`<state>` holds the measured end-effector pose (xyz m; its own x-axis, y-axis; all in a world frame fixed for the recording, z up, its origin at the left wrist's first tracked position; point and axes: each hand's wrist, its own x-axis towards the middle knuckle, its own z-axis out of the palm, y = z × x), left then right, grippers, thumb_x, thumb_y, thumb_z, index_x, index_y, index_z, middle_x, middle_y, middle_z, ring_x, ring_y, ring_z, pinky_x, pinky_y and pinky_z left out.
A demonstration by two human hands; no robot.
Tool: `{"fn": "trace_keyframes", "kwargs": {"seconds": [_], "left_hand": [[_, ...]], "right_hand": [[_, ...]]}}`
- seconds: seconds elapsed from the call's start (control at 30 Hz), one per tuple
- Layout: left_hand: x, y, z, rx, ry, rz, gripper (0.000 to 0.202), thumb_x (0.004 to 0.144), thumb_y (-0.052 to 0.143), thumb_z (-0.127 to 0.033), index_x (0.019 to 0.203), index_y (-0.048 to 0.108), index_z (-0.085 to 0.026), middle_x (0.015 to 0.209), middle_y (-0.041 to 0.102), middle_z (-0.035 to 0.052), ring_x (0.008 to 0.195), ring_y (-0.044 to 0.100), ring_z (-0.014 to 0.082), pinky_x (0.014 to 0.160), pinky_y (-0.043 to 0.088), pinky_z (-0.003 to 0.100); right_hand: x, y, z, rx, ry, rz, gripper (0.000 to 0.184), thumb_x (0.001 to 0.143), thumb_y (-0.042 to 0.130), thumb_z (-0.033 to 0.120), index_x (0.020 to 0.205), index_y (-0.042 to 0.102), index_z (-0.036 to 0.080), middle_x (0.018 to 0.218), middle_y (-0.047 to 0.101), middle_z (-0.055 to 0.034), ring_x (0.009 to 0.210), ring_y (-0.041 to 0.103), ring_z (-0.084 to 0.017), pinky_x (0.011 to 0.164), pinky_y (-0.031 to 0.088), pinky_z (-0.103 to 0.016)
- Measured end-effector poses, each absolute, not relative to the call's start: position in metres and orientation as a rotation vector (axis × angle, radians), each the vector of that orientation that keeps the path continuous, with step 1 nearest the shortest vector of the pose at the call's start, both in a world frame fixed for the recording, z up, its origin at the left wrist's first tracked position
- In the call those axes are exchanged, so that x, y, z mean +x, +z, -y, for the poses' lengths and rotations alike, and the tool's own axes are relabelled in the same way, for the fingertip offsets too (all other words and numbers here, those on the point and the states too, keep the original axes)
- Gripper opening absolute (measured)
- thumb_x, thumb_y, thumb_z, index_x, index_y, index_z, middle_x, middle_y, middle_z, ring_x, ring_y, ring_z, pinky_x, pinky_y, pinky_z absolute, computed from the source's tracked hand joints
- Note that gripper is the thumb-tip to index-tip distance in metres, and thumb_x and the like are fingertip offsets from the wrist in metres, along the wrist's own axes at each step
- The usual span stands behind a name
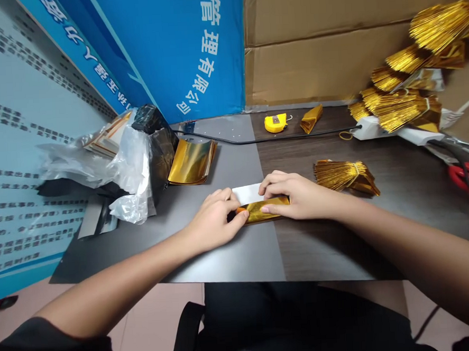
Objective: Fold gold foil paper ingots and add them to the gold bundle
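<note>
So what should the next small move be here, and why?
Probably press along the gold foil paper to firm its apparent fold: the left hand and right hand sit at its two ends, thumbs on its gold face, while a white strip shows beyond, so the fold looks only partly done.

hands (212,222) on gold foil (255,212) | yellow tape measure (276,123) behind | gold bundle (340,175) rightward
</note>
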<state>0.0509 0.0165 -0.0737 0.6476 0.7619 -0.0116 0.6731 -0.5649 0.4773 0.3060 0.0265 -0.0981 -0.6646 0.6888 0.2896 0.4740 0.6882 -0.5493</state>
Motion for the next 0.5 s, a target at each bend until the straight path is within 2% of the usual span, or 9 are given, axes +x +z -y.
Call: {"fn": "trace_keyframes", "kwargs": {"seconds": [0.17, 0.37, 0.5], "left_hand": [[0.045, -0.085, -0.024, 2.586, 0.371, -1.186, 0.036, 0.1, 0.049, -0.045, 0.082, 0.06, -0.016, 0.085, 0.059, 0.0024, 0.08, 0.052, 0.0177, 0.077, 0.04, 0.036], [0.035, -0.096, -0.025, 2.818, 0.89, -1.045, 0.018, 0.098, 0.054, -0.03, 0.102, 0.057, -0.013, 0.08, 0.057, 0.0003, 0.07, 0.052, 0.013, 0.065, 0.042, 0.028], [0.032, -0.097, -0.022, 2.955, 1.006, -0.837, 0.009, 0.094, 0.058, -0.023, 0.093, 0.062, -0.016, 0.08, 0.057, 0.0028, 0.071, 0.048, 0.0153, 0.064, 0.04, 0.031]], "right_hand": [[0.304, -0.102, -0.025, -0.914, 0.475, 2.389, 0.018, 0.097, 0.066, 0.033, 0.095, 0.067, 0.015, 0.102, 0.065, -0.0089, 0.098, 0.059, -0.021, 0.084, 0.049, -0.035], [0.299, -0.103, -0.023, -0.904, 0.373, 2.394, 0.013, 0.099, 0.064, 0.027, 0.095, 0.066, 0.015, 0.099, 0.062, -0.0083, 0.098, 0.055, -0.02, 0.084, 0.049, -0.033], [0.298, -0.106, -0.024, -0.903, 0.341, 2.387, 0.01, 0.098, 0.064, 0.024, 0.097, 0.067, 0.015, 0.097, 0.063, -0.0073, 0.096, 0.055, -0.019, 0.084, 0.048, -0.032]]}}
